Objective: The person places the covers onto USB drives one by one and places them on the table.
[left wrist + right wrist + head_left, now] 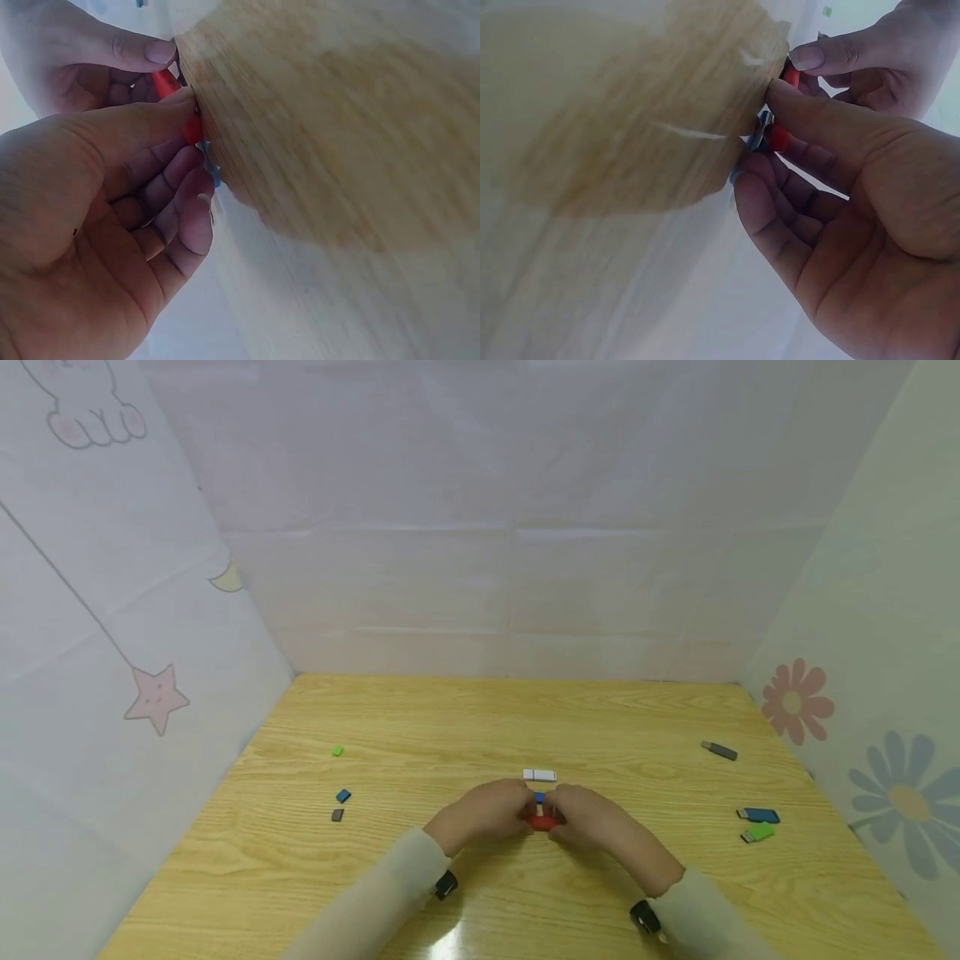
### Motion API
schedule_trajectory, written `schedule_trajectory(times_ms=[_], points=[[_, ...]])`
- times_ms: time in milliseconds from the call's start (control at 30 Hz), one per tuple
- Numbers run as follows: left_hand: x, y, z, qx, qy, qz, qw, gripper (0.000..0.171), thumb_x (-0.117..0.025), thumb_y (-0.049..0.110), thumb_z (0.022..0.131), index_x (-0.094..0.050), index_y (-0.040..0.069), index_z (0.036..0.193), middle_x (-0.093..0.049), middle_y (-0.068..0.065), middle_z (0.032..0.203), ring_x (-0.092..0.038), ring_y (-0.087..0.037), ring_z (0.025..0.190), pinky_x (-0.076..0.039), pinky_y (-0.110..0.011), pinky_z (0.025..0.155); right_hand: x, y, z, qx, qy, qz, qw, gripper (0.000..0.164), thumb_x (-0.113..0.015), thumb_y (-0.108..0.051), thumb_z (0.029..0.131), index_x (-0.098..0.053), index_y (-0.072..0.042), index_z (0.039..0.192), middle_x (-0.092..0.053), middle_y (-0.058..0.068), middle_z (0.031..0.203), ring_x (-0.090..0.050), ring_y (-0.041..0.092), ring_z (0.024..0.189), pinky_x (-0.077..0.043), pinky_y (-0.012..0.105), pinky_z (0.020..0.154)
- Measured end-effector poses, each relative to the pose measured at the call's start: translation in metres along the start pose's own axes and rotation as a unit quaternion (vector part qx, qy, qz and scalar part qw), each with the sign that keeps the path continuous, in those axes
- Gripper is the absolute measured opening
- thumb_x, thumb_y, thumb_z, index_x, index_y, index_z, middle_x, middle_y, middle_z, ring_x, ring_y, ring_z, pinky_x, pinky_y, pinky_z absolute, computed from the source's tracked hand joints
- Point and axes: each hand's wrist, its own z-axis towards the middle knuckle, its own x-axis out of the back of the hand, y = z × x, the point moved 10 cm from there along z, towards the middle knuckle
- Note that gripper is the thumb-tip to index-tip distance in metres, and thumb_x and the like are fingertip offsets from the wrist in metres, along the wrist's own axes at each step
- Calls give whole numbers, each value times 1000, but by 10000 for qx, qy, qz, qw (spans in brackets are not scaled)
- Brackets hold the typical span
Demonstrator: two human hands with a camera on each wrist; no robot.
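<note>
Close over the table's middle in the head view, my left hand (491, 808) and right hand (591, 814) meet at a small red USB stick (543, 822). The left hand (97, 202) pinches one end of the red stick (193, 129) between thumb and fingers. At its other end, the right hand (870, 202) has thumb and fingers on the red stick (778, 138). Fingers hide much of it. Just beyond lies a blue piece (539, 797), partly covered by the fingertips. A white USB stick (540, 775) lies behind that.
Toward the left lie a green cap (337, 751), a blue cap (343, 796) and a grey cap (337, 815). On the right are a grey USB stick (722, 750), a blue one (761, 815) and a green one (759, 832), metal plugs bare. Printed cloth walls surround the wooden table (450, 718).
</note>
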Motion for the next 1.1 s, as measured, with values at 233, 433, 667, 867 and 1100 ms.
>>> schedule_trajectory(times_ms=[233,433,667,867,1100], points=[[2,-1,-2,20,27,41,10000,9,-70,25,84,-69,19,90,-55,12,84,-49,-2,69,-44,-18,63,-1,1,0,93,-60,-65,9999,18,-76,-14,77,-60,-10,85,-54,-1,78,-44,11,68,-39,26,58],[8,-12,-8,193,161,-1,9997,15,-61,23,88,-69,19,101,-59,11,94,-55,-4,81,-48,-22,73,-1,8,-2,-94,-181,-6,9998,20,-75,-15,78,-61,-10,91,-54,-3,81,-47,11,71,-43,29,62],[14,-33,-14,439,214,114,9987,21,-53,22,91,-66,19,107,-60,9,102,-58,-9,95,-49,-27,82,8,21,-6,-560,-103,128,9983,17,-68,-16,81,-63,-13,97,-59,-2,91,-53,14,80,-47,36,70],[24,-49,-26,635,243,230,9974,23,-60,31,90,-65,18,108,-59,7,102,-58,-12,94,-50,-29,79,19,28,-14,-687,6,76,9976,19,-66,-18,86,-63,-12,104,-62,2,99,-57,18,90,-49,38,75],[37,-72,-49,811,387,272,9956,28,-62,34,89,-63,16,111,-59,5,104,-57,-15,97,-50,-31,79,30,39,-24,-689,131,61,9975,27,-67,-17,86,-62,-8,110,-62,7,109,-59,25,99,-50,42,80]])
